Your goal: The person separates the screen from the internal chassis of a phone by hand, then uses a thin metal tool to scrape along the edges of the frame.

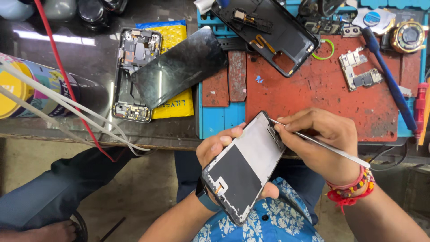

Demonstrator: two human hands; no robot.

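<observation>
1. The right hand (324, 143) pinches a thin metal tool (322, 144) tight between thumb and fingers. The tip touches the far edge of the phone screen part (244, 168).
2. The left hand (219, 148) is curled around the screen part from below and holds it firmly. It is tilted, back side up, near the person's body and just past the table's near edge.
3. I think the tip is working at the small parts along that far edge. To do it well, I would keep the tip flat and push softly, because a thin screen can crack.
4. The left hand should hold the part very still so the tip does not slip.
5. Farther away lies a red work mat (322, 85) with a small circuit board (360, 69) and a blue screwdriver (389, 80) on the right.
6. Far left of the mat, an open phone body (130, 76) lies under a loose black cover (179, 67).
</observation>
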